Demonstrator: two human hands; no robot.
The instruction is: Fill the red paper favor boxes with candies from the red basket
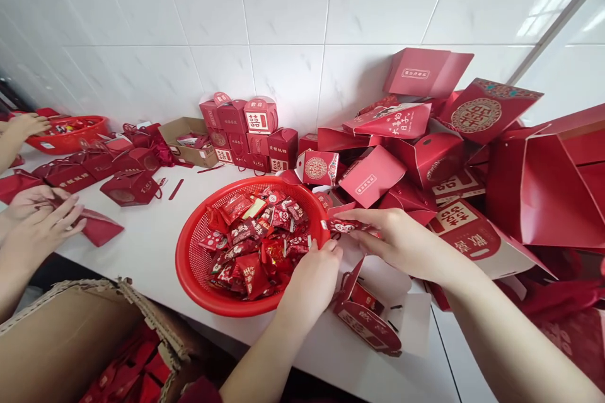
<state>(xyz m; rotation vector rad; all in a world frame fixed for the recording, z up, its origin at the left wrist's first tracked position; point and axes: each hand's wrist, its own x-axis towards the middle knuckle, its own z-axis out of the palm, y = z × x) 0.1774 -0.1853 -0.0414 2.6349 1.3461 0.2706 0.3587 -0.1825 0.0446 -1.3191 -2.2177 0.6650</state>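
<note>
My right hand (pixel 394 236) pinches a small red candy packet (pixel 347 226) by its end, above the right rim of the red plastic basket (pixel 189 274). My left hand (pixel 317 274) is closed at that same rim, its fingers curled downward; what they hold, if anything, is hidden. Red wrapped candies (pixel 253 274) fill the basket. Below my right hand an opened red gift box (pixel 371 327) lies on the table with its white flaps spread, and a red item shows inside.
Red boxes (pixel 373 176) pile high at right. Finished boxes (pixel 236 129) stand stacked by the wall. A small carton (pixel 189 145) sits behind the basket. A co-worker's hands (pixel 40 220) handle a red box at left. A large carton (pixel 61 340) stands at lower left.
</note>
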